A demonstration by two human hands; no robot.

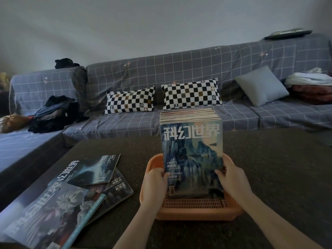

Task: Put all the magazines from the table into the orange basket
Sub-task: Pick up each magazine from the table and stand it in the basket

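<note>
Both hands hold an upright stack of magazines standing in the orange basket, centre of frame.

The left hand (156, 184) and right hand (233, 178) each have the grip closed on a lower side edge of the thick stack of blue-covered magazines (192, 150), fingers curled onto the front cover. The stack stands on end inside the orange slotted plastic basket (195, 207), which sits on the dark speckled surface (278, 168); whether its bottom edge touches the basket floor is hard to tell. At lower left, loose dark-covered magazines (75, 193) lie overlapping on the surface, well apart from the basket. A grey checked sofa (179, 69) fills the upper frame.
</note>
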